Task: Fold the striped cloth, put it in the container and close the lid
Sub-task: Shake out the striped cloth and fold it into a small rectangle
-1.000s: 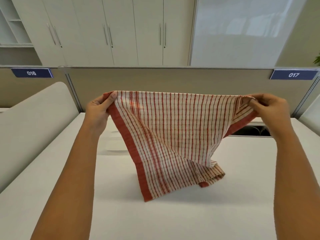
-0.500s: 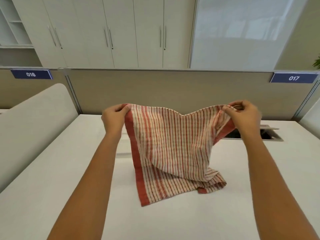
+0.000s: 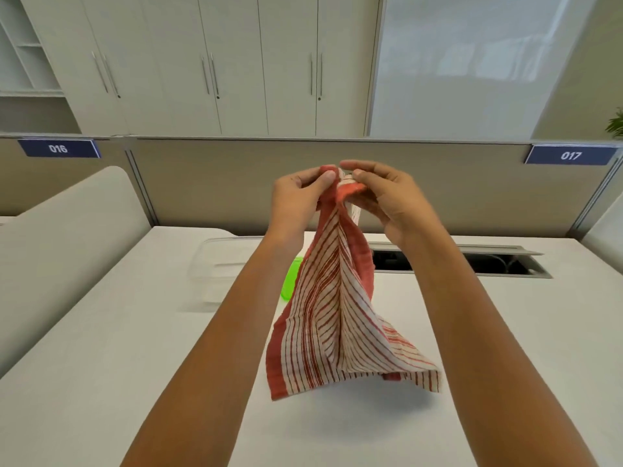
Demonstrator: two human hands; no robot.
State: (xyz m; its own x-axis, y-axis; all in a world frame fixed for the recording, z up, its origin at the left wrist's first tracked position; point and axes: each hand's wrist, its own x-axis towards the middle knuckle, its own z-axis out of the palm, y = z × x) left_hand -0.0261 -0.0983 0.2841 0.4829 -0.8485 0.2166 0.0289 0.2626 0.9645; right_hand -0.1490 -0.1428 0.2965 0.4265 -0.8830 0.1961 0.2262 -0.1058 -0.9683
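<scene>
- Bringing the two top corners together: both hands have closed inward from a wide spread, so the striped cloth point(image 3: 337, 311) now hangs doubled lengthwise. By this reading the first fold is nearly made; container and lid work remain.
- Bench point(image 3: 135, 365): lies below the fingers; the cloth's lower edge hangs just above it.
- Container point(image 3: 229, 267): clear, with a green piece point(image 3: 290, 281) beside it, lies beyond and below the fingers, left of the cloth, partly hidden by the left forearm.
- Left hand point(image 3: 300, 197): fingers narrowed, pinching one red-bordered corner.
- Right hand point(image 3: 387, 193): thumb and forefinger closed on the other corner, remaining fingers loosely curled; the two pinches nearly touch.
</scene>
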